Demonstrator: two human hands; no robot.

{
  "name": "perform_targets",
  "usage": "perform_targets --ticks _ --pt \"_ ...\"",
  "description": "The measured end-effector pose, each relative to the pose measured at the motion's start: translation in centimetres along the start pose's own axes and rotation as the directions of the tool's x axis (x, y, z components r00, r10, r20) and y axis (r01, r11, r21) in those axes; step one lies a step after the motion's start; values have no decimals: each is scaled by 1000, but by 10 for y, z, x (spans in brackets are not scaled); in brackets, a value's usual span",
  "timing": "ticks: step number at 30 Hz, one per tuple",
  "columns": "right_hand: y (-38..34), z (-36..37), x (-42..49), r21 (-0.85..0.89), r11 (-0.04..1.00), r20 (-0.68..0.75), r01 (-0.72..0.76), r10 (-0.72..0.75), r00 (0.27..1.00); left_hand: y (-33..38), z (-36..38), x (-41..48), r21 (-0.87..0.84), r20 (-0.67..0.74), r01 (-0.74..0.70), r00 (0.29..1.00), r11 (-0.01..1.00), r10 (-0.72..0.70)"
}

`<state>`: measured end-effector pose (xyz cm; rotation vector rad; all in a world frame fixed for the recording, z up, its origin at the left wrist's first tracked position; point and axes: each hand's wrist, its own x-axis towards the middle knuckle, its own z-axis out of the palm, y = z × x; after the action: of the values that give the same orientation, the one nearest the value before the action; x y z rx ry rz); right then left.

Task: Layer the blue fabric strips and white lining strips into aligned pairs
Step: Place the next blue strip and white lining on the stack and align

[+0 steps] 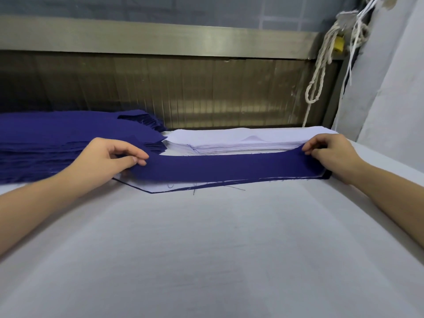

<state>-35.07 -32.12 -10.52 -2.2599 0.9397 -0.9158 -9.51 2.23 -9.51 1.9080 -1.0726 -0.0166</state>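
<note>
A long blue fabric strip (229,167) stretches across the table between my hands. My left hand (110,157) pinches its left end between thumb and fingers. My right hand (330,152) pinches its right end. Under the strip lies a white lining strip (174,186) whose front edge and left point stick out, with a thin dark edge of another blue piece beneath it. A stack of blue strips (57,138) lies at the back left. Behind the held strip sits a stack of white lining strips (241,141).
The table (206,249) is covered in white cloth and reaches toward me. A metal and ribbed panel wall (183,88) stands right behind the stacks. White ropes (321,72) hang at the back right beside a draped white sheet (394,88).
</note>
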Motion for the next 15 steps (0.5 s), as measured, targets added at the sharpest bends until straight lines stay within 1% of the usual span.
perform_targets --ticks 5,9,11,13,15 --pt "0 0 0 -37 999 12 -9 10 1000 -1 2 -1 10 62 -2 998 1000 1" --pt "0 -1 2 -36 999 -46 -5 3 999 0 -1 -1 -97 28 -29 999 995 32" --pt "1 -1 2 -45 999 -45 -7 5 999 -1 -1 -1 -138 45 -28 998 990 35" --pt "1 0 2 -75 997 -23 -12 10 1000 -3 -1 -1 -101 88 -31 995 994 40" --pt "2 0 2 -98 995 -18 -6 4 1000 -6 -1 -1 -29 128 -39 991 999 42"
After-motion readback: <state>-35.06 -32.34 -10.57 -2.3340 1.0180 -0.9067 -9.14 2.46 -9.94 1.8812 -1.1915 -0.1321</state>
